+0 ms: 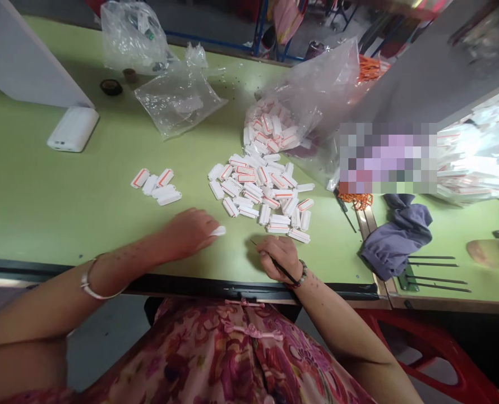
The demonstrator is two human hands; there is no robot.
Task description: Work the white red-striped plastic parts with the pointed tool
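Observation:
My left hand is closed on a small white plastic piece, whose end sticks out past the fingertips just above the table. My right hand grips a thin dark pen-like tool, its fine tip pointing left; its exact kind cannot be made out. Beyond the hands lies a loose pile of white plastic pieces, many with an orange-red strip. A smaller group of such pieces rests on the left, past my left hand.
Behind the pile, a clear plastic bag spills more pieces. Farther back are another clear bag and a black tape roll. A white box-shaped device stands left. On the right lie a black-handled tool and grey-purple cloth.

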